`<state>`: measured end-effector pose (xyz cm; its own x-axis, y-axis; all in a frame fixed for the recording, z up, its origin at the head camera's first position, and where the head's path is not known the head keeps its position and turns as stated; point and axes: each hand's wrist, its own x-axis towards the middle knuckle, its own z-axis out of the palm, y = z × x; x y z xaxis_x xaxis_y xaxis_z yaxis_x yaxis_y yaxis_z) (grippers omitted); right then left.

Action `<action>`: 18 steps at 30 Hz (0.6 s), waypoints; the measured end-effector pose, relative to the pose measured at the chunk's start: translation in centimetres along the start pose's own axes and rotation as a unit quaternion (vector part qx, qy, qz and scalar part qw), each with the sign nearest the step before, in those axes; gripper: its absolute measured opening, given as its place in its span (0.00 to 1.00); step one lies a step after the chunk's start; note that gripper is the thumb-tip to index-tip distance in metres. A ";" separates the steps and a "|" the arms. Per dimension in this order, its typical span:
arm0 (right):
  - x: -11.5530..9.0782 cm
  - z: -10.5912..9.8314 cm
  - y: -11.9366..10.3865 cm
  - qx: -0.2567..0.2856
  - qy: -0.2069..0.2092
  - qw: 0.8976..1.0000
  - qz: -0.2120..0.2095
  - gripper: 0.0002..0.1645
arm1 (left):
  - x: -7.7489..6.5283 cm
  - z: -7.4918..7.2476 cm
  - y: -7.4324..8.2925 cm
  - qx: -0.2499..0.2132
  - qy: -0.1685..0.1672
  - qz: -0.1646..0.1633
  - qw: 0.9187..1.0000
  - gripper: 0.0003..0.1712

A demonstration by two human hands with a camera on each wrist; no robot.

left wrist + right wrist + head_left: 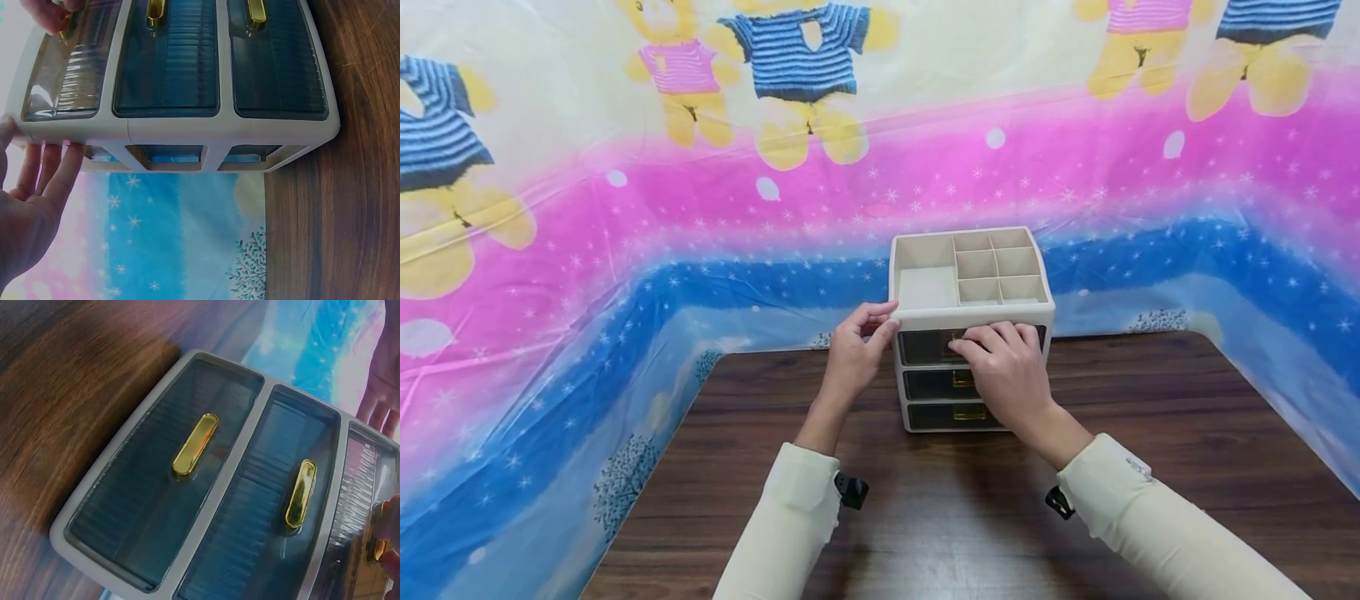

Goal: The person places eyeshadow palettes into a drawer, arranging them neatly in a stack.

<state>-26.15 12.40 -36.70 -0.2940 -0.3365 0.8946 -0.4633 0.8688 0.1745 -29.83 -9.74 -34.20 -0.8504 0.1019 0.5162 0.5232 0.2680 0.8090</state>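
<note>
A cream desktop organizer [973,315] stands on the table, with three dark see-through drawers in front and a compartmented top. My right hand [1011,367] pinches the gold handle [378,531] of the top drawer [72,72], which sits in the frame. The gold handles of the middle drawer [262,487] and the bottom drawer [165,472] show below it. At the upper left front corner, my left hand [853,354] holds the organizer, its fingers [59,172] along the side wall and its thumb toward the front.
The dark wooden table [760,417] carries the organizer near its back edge. Behind and along the sides hangs a printed cloth [820,208] with bears and snowflakes. The organizer's top compartments [925,287] show bare bottoms. Black straps [852,492] circle both wrists.
</note>
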 end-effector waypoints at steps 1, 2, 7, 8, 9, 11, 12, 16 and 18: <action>0.0 0.0 0.0 -0.001 -0.007 1.000 -0.001 0.09 | 0.0 0.0 0.0 0.001 -0.002 -0.001 1.000 0.16; 0.1 -0.1 0.1 0.003 -0.014 1.000 -0.002 0.09 | 0.1 -0.1 0.1 0.003 -0.005 -0.003 1.000 0.17; 0.3 -1.0 0.5 0.046 -0.046 0.998 -0.001 0.10 | 0.0 -1.0 0.7 0.045 -0.025 -0.008 0.999 0.18; 0.2 -1.3 0.6 0.058 -0.048 0.997 0.002 0.11 | -0.1 -1.2 0.8 0.058 -0.030 -0.010 0.998 0.20; 0.2 -1.6 0.9 0.068 -0.048 0.996 0.008 0.11 | -0.3 -1.5 0.9 0.071 -0.036 -0.012 0.997 0.22; 0.0 -2.2 1.4 0.091 -0.041 0.995 0.024 0.12 | -0.8 -2.0 1.2 0.106 -0.043 -0.020 0.993 0.27; -0.1 -2.5 1.8 0.101 -0.034 0.994 0.033 0.12 | -1.1 -2.3 1.3 0.124 -0.045 -0.023 0.991 0.29; -0.8 -4.1 3.7 0.132 -0.012 0.987 0.089 0.13 | -2.3 -3.5 1.7 0.225 -0.054 -0.035 0.972 0.37; -1.3 -4.9 5.0 0.133 -0.016 0.983 0.127 0.12 | -2.8 -4.1 1.8 0.282 -0.069 -0.039 0.956 0.40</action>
<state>-23.94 18.95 -34.98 -0.4525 -0.1356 0.8814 -0.5719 0.8025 -0.1701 -26.27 -13.50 -33.08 -0.9056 0.1750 0.3863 0.3767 0.7503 0.5432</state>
